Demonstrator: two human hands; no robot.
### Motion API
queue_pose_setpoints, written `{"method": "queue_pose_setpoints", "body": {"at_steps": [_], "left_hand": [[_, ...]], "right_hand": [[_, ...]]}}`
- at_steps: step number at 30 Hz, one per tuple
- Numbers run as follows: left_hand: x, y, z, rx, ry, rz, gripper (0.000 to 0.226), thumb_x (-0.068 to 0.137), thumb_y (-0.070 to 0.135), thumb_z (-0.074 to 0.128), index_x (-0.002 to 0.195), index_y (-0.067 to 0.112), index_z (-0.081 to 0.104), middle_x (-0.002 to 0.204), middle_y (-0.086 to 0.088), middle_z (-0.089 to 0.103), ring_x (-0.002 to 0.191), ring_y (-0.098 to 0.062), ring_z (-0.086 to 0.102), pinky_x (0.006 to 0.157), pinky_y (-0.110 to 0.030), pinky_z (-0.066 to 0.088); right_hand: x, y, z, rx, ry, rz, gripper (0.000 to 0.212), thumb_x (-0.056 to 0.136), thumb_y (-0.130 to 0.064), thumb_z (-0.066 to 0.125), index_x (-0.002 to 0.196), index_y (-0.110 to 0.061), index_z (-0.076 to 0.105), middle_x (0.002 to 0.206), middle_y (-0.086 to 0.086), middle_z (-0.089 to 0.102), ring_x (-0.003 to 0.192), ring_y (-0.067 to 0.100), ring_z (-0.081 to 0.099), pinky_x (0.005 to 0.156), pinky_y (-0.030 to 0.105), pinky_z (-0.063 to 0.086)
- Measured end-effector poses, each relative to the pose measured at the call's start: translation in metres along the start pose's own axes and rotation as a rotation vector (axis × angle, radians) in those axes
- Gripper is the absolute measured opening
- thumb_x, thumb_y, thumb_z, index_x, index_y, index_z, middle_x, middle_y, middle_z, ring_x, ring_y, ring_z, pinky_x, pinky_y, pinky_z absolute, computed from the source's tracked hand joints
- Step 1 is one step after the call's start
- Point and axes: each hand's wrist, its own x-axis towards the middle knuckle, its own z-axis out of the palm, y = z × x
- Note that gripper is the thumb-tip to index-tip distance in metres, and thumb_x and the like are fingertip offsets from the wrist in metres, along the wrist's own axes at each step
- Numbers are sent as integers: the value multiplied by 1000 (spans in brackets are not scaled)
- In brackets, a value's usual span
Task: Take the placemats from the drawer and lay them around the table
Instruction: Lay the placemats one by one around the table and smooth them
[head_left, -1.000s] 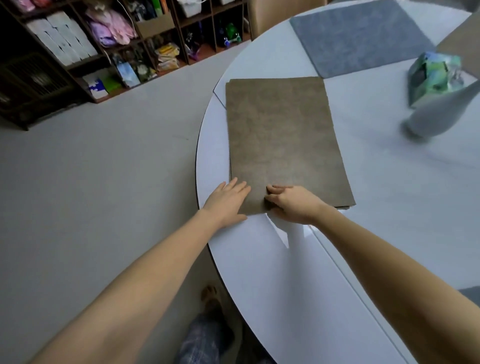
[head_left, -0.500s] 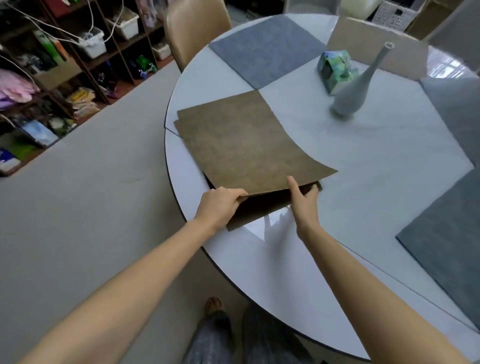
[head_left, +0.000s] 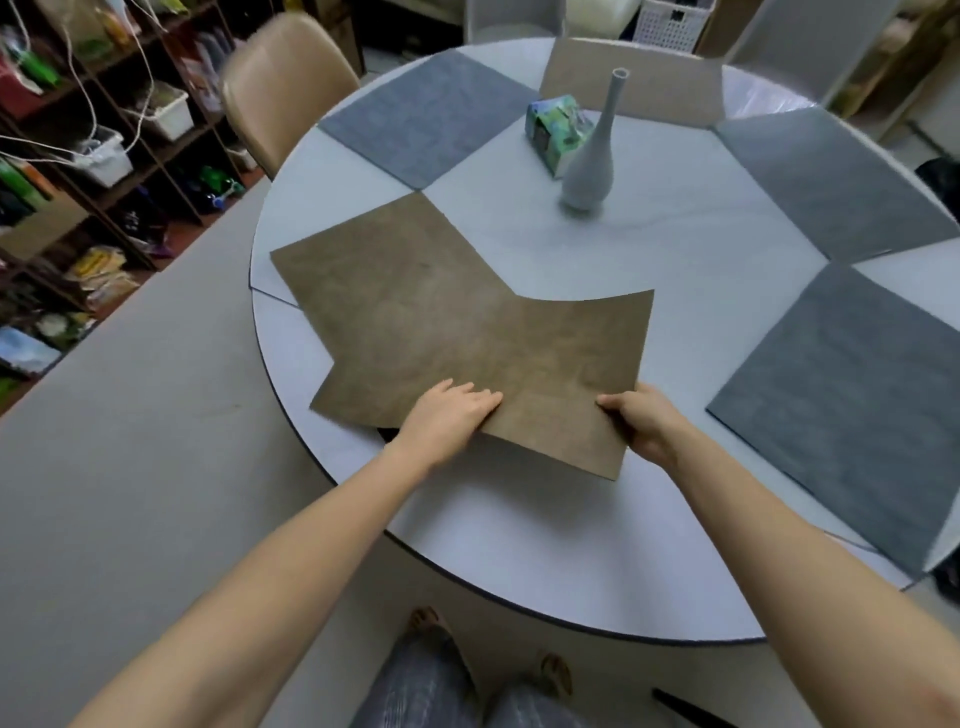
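Two brown placemats lie near the round white table's (head_left: 519, 545) front-left edge. The lower brown placemat (head_left: 374, 280) rests flat. The upper brown placemat (head_left: 561, 364) is swung to the right and lifted slightly, casting a shadow. My left hand (head_left: 447, 415) lies on its near-left edge, fingers over the top. My right hand (head_left: 639, 421) grips its near-right corner. Grey placemats lie at the far left (head_left: 426, 114), the far right (head_left: 826, 182) and the near right (head_left: 852, 405). A beige placemat (head_left: 665, 83) lies at the far side.
A grey vase (head_left: 589, 166) and a green tissue box (head_left: 553, 130) stand mid-table. A tan chair (head_left: 280, 88) stands at the far left, cluttered shelves (head_left: 104, 156) beyond it. My legs and sandalled feet (head_left: 467, 675) show below the table edge.
The top brown placemat has been pulled off the lower one and turned to the right. Both hands moved right with it. The view has shifted, showing more of the table.
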Motion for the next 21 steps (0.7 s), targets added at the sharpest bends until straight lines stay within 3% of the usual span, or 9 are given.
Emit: {"method": "queue_pose_setpoints", "body": {"at_steps": [2,4,8,11,13,15,18,21], "left_hand": [[5,23,-5,47,29,56,40,89,3,43,122,24,52,118,0,66,109,-26,62,74,-32,43],[7,52,-8,99,41,113,36,83,0,46,109,23,55,103,1,70,92,-28,65,60,-30,35],[12,105,3,135,13,153,32,85,-1,44,106,21,55,99,-1,69,86,-30,66,56,-31,31],[13,135,18,88,-1,200,21,86,5,47,95,21,56,97,1,67,96,-26,64,56,-30,32],[15,150,26,34,-3,271,14,85,12,51,88,21,61,100,4,68,112,-20,60,61,-29,42],[17,164,32,23,-17,376,14,81,18,55,85,19,68,98,3,70,115,-18,59,84,-31,50],[14,182,38,43,-52,452,14,81,27,59,83,20,70,97,3,71,110,-18,61,110,-31,34],[9,194,49,81,-140,449,21,85,35,59,96,21,70,107,2,69,115,-17,58,113,-32,26]], "right_hand": [[-1,8,-29,-112,103,-62,30,89,4,52,116,-6,59,107,9,65,84,20,61,65,26,49],[-3,15,-56,-287,225,-147,22,85,-2,59,107,-7,60,102,9,66,81,21,61,62,27,47],[-1,31,-108,-694,305,-341,12,89,-13,53,98,-6,57,94,6,61,85,24,56,70,31,41],[-1,47,-138,-922,320,-327,13,95,-20,44,95,-8,51,93,7,57,83,26,51,68,34,39],[-1,58,-153,-969,339,-296,11,93,-20,47,90,-10,51,91,9,59,83,29,52,67,33,39],[1,70,-164,-939,384,-256,8,89,-17,52,86,-10,51,88,9,59,81,29,51,66,32,38],[2,87,-176,-886,441,-187,14,86,-16,55,78,-8,49,83,10,56,77,28,49,63,31,35],[5,104,-186,-892,445,-154,16,90,-20,53,79,-9,52,84,8,56,77,27,49,64,30,35]]}}
